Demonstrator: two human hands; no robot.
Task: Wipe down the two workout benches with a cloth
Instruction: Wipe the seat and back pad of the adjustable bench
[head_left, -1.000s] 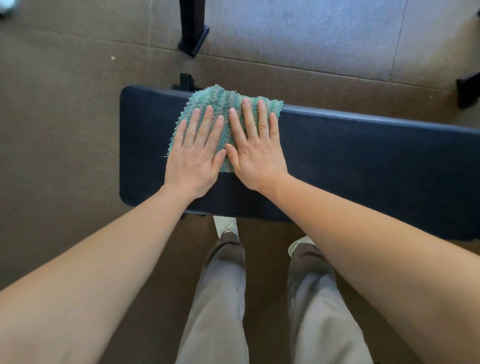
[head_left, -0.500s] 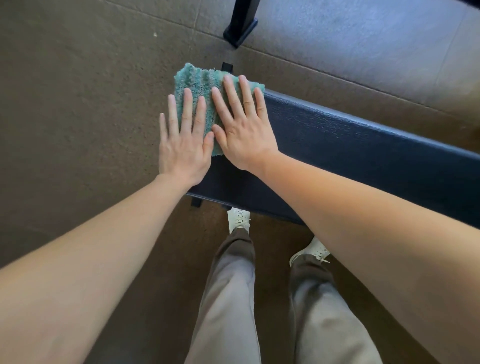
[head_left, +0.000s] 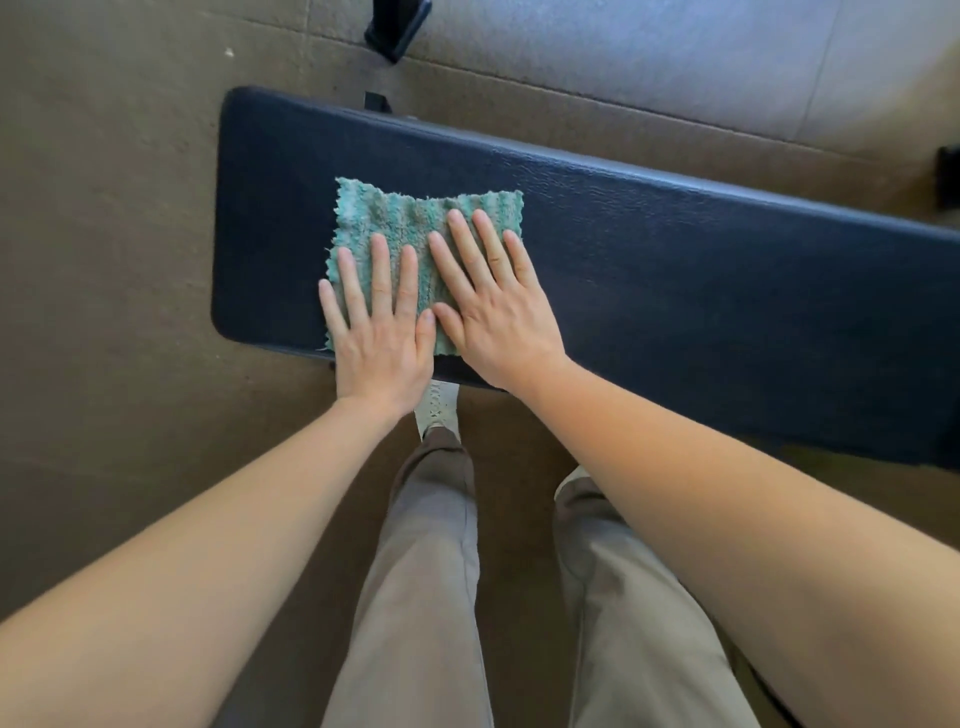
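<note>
Both palms were down flat on the teal cloth, which lay on the bench pad near its left end, its near edge at the pad's front edge. The left hand and right hand sat side by side, thumbs touching, fingers spread and unclenched, gripping nothing. That flat press likely kept the cloth tight against the vinyl for wiping. Only one bench showed.

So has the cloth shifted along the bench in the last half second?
Yes. The cloth has slid right, away from the bench's left end and toward its near edge, both hands flat on it.
</note>
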